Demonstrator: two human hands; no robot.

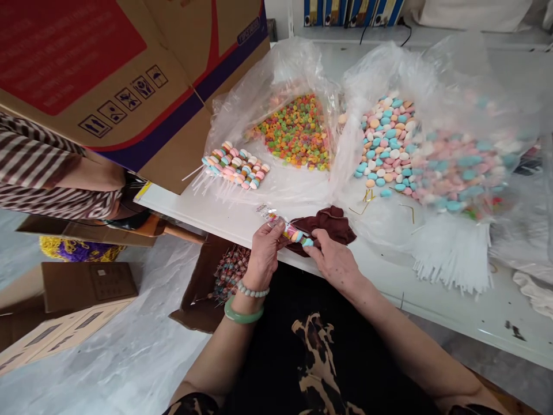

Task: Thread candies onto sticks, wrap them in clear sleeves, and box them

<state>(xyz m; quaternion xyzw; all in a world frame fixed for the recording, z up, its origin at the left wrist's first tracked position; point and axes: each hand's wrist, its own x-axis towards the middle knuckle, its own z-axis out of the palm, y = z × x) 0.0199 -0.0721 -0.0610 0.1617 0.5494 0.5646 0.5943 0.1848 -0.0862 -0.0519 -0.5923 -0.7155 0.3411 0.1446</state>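
Note:
My left hand (264,252) is closed on a clear printed wrapper, pinching it between thumb and fingers near the table's front edge. Inside or against that wrapper is a candy skewer (295,234) of pastel pieces, with a blue one at its lower end. The fingers of my right hand (336,258) close around that lower end; its stick is mostly hidden. Behind both hands lies a crumpled brown cloth (330,225). Farther left, a stack of candy skewers (237,165) rests on plastic, white sticks pointing toward the front.
Plastic bags of ring candies (298,135) and pastel candies (389,144) lie open on the white table (436,314). White sticks (453,253) and gold ties (368,197) are rightward. A large carton (173,115) stands left; below, a box (194,300) contains wrapped candies. Someone's striped sleeve (38,155) shows.

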